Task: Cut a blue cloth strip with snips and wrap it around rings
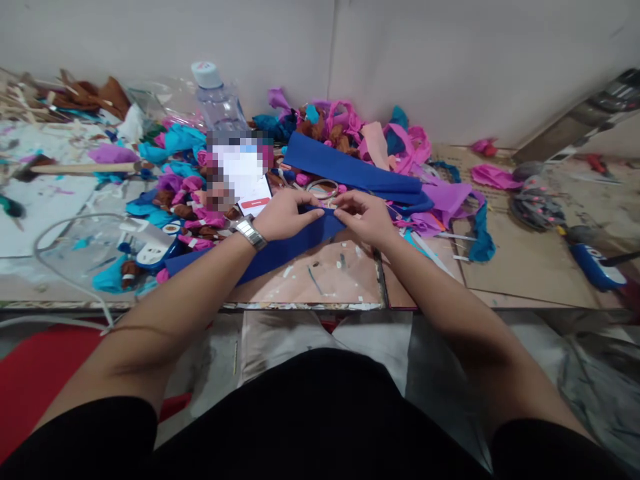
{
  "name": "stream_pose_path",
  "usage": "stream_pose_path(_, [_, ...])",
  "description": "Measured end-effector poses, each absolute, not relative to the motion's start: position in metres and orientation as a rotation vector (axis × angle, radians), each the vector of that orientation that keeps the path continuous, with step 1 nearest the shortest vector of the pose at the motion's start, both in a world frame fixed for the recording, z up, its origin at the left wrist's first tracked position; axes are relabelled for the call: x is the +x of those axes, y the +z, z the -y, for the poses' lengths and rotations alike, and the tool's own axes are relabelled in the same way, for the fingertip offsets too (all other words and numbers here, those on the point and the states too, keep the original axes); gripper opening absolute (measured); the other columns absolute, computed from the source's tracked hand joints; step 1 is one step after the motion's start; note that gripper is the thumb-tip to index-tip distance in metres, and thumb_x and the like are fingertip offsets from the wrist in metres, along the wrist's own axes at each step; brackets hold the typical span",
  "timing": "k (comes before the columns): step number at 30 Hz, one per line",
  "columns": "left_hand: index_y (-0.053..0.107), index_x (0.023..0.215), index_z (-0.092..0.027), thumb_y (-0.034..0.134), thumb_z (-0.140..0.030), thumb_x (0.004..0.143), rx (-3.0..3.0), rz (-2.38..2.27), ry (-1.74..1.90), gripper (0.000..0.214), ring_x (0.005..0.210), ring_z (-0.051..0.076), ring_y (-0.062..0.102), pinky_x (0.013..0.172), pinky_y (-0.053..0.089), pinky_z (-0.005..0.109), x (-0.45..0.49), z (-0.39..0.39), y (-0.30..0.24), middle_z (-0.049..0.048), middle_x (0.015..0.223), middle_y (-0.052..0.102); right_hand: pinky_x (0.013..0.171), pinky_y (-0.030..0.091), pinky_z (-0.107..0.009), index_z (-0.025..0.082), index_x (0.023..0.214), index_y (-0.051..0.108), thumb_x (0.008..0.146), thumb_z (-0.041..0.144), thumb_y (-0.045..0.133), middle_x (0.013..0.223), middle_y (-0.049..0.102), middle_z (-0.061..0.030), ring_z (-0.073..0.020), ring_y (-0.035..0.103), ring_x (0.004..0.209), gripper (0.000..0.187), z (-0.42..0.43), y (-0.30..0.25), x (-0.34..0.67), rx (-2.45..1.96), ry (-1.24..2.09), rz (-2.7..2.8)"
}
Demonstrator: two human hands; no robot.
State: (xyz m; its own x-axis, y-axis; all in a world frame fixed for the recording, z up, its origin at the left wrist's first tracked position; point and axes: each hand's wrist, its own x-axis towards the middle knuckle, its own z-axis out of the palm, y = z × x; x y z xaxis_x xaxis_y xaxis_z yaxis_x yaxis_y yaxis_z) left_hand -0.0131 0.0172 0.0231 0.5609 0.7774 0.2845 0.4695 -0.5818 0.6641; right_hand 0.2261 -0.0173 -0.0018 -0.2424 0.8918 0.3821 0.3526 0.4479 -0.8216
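A dark blue strip, of paper or cloth (295, 247), runs slantwise across the table's front. My left hand (287, 215), with a metal watch (251, 231) on its wrist, pinches the strip's upper edge near its right end. Close beside it, my right hand (367, 217) is closed too, thumb and fingertips pressed at the same end of the strip. Just beyond my hands lies a folded blue piece (350, 170). A phone (254, 193) with a lit screen, partly blurred out, rests behind my left hand.
Several crumpled pink, purple, brown and teal pieces (187, 193) are heaped behind. A clear bottle (220, 107) stands by the wall. A hammer (85, 169), a power strip (155, 247) with a cable, and cardboard (520, 260) flank the work area.
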Motion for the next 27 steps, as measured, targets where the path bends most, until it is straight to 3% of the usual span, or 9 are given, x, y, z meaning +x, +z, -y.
stream_pose_path(6, [0.081,0.103,-0.019,0.063,-0.043,0.096,2.334,-0.941,0.731,0.031,0.094,0.024,0.073,0.094,0.054,0.036,-0.011,-0.009,0.026,0.0063,0.102,0.082,0.079,0.056,-0.034,0.02,0.112,0.076,0.094,0.046,0.07,0.1,0.08,-0.0063,-0.0195,0.071,0.082,0.031,0.029,0.002,0.225,-1.077,0.63,1.902])
stream_pose_path(11, [0.08,0.1,-0.019,0.062,-0.042,0.098,2.341,-0.92,0.77,0.029,0.096,0.023,0.073,0.092,0.052,0.035,-0.011,-0.006,0.025,0.0062,0.104,0.082,0.087,0.057,-0.034,0.021,0.125,0.072,0.091,0.039,0.074,0.113,0.08,-0.0082,-0.0226,0.076,0.097,0.039,0.031,0.001,0.225,-1.003,0.613,1.961])
stream_pose_path(15, [0.078,0.097,-0.018,0.061,-0.043,0.097,2.329,-0.934,0.753,0.03,0.09,0.022,0.07,0.087,0.052,0.034,-0.011,-0.008,0.023,0.0055,0.098,0.08,0.087,0.057,-0.034,0.02,0.128,0.072,0.09,0.031,0.074,0.113,0.08,-0.0078,-0.0223,0.076,0.096,0.039,0.03,-0.001,0.227,-0.984,0.548,1.986])
stream_pose_path(22, [0.079,0.1,-0.019,0.062,-0.041,0.095,2.323,-0.939,0.764,0.028,0.093,0.023,0.071,0.09,0.053,0.036,-0.009,-0.006,0.022,0.0062,0.1,0.081,0.085,0.058,-0.036,0.021,0.122,0.075,0.094,0.041,0.072,0.11,0.081,-0.0076,-0.0229,0.074,0.094,0.034,0.032,-0.004,0.222,-1.045,0.553,1.98])
stream_pose_path(27, [0.081,0.099,-0.019,0.063,-0.043,0.097,2.322,-0.907,0.748,0.03,0.089,0.022,0.071,0.088,0.052,0.034,-0.01,-0.007,0.022,0.0057,0.097,0.081,0.093,0.059,-0.04,0.022,0.116,0.077,0.096,0.041,0.07,0.114,0.081,-0.0078,-0.025,0.076,0.102,0.029,0.03,-0.007,0.221,-1.035,0.594,1.92])
